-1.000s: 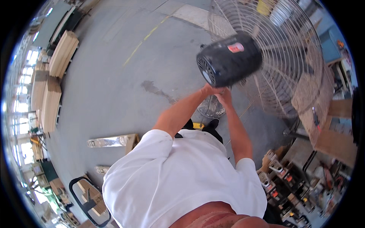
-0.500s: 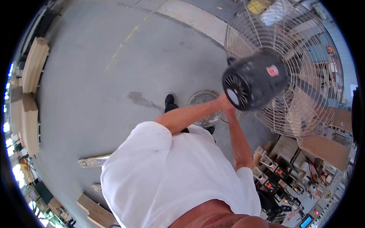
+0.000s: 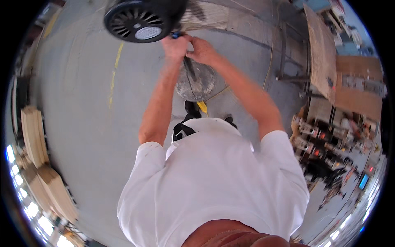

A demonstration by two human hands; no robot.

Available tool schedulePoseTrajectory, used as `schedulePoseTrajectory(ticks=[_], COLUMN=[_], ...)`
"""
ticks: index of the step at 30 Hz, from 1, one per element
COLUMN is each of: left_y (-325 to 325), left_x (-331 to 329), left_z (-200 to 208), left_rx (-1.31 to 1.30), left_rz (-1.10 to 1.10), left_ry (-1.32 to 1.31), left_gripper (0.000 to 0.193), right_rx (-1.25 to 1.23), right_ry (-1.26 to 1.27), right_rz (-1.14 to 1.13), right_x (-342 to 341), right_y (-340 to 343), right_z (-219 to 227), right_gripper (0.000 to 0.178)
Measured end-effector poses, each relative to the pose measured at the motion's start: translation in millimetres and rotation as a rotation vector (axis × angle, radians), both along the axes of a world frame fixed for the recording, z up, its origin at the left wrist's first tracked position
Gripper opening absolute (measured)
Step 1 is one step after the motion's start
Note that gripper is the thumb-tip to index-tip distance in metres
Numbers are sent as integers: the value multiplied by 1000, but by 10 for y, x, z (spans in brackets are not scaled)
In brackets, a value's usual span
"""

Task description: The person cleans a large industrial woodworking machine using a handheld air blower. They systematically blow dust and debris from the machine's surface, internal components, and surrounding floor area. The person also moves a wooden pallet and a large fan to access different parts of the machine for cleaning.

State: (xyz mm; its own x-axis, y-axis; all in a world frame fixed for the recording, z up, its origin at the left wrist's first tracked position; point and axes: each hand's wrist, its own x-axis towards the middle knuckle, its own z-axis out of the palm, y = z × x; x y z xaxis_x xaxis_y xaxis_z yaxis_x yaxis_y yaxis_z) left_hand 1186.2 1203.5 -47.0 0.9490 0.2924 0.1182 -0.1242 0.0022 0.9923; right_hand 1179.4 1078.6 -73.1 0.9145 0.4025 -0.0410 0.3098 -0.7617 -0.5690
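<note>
Pedestal fan (image 3: 140,20) is up toward the top left of the view, its black motor end partly cut off by the edge, with a round, scuffed base (image 3: 205,84) on the grey floor (image 3: 135,82) just past the person's black shoes (image 3: 191,108). Left hand (image 3: 174,47) is wrapped round the pole (image 3: 189,66) right below the motor, fingers curled in. Right hand (image 3: 202,50) is right beside it, fingers bent in near the same spot, but honestly can't tell if they've closed on anything. Some yellow thing (image 3: 202,107) sits by the base. Big brown board (image 3: 321,53) off right, stacked lumber (image 3: 34,133) way over left.
</note>
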Motion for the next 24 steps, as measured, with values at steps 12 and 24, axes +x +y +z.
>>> schedulePoseTrajectory(ticks=[12,24], left_y=[1362,2099], left_x=[997,848], left_z=[-1715,-1477], left_rx=[411,251], left_rz=[152,110], left_ry=[156,188], left_gripper=[30,28], right_rx=[-501,239], right_ry=[579,945], right_rz=[-747,-1225], right_x=[-3381,-3971], right_y=[-3267,-3008], right_z=[-1180,-1833], right_gripper=[44,32])
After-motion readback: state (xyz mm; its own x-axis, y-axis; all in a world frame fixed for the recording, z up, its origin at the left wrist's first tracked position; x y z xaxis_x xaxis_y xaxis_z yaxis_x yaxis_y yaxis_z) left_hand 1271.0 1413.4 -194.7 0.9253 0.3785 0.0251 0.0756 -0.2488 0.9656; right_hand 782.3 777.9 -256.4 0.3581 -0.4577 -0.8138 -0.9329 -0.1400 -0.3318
